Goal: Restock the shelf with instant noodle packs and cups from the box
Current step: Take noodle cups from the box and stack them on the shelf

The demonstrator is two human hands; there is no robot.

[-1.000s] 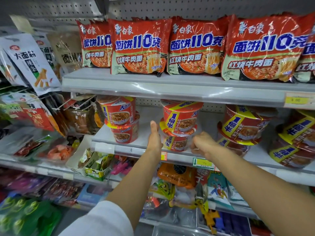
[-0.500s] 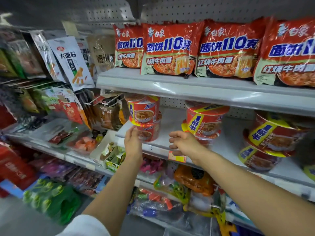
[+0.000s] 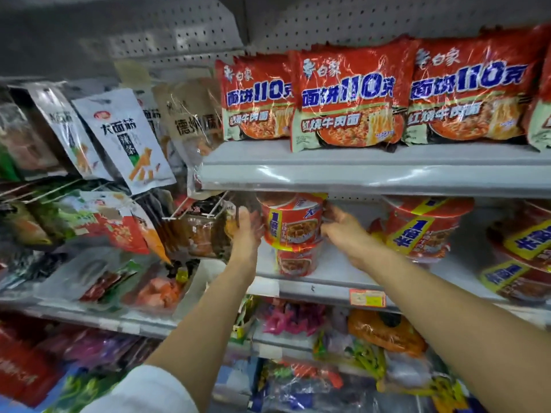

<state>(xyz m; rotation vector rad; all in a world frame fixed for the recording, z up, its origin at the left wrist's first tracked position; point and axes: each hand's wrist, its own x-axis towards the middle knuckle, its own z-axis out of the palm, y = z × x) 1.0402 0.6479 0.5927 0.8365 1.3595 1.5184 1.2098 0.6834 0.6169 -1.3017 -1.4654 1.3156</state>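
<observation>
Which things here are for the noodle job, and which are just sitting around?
For the job:
top noodle cup, held between left hand and right hand
cup beneath it
red noodle packs

Just sitting around:
white snack bag
orange packet

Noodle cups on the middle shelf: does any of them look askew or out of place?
Yes. The right-hand stack of noodle cups leans, its top cup tilted, and the cups at the far right lie slanted too. The left stack, between both hands, stands nearly upright.
</observation>
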